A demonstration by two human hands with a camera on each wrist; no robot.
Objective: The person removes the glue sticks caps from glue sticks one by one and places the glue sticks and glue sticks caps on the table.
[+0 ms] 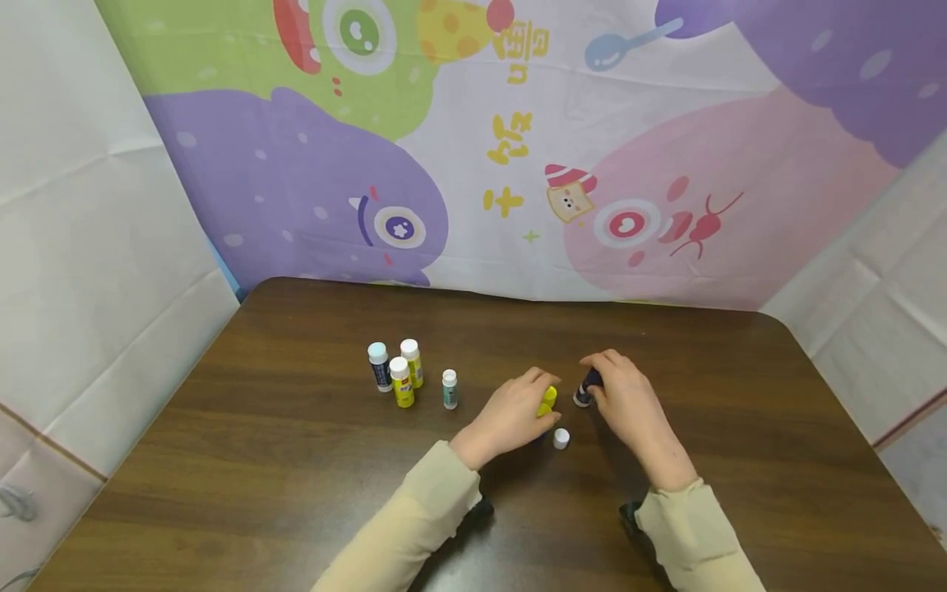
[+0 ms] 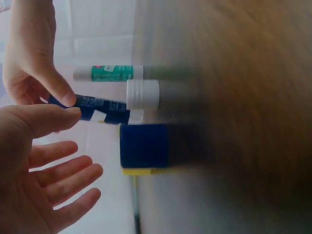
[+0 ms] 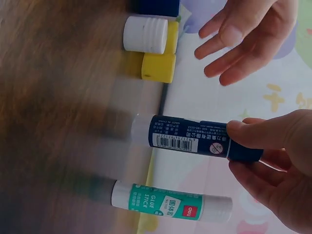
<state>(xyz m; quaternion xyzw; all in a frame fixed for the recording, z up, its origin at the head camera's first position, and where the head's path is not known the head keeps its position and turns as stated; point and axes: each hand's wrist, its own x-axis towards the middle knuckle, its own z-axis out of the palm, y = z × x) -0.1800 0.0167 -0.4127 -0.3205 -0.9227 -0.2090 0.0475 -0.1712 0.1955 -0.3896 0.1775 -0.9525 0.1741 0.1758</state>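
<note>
My right hand point(image 1: 629, 403) pinches the top of a dark blue glue stick point(image 3: 190, 136) between thumb and fingers. The stick is upright, slightly tilted, its pale base toward the table. Next to it stands a green and white glue stick point(image 3: 165, 202), hidden behind my right hand in the head view. My left hand point(image 1: 518, 411) holds nothing; its fingers are spread over several loose caps. These are a yellow cap point(image 1: 549, 396) with more yellow beside it, a white cap point(image 1: 561, 439) and a dark blue cap point(image 2: 144, 146).
Left of my left hand stands a green glue stick point(image 1: 450, 389). Farther left is a group: a dark blue glue stick with a pale cap point(image 1: 381, 367) and two yellow glue sticks, the front one point(image 1: 403, 383) nearest me. A cartoon-printed cloth point(image 1: 473, 247) hangs behind the brown table point(image 1: 259, 477).
</note>
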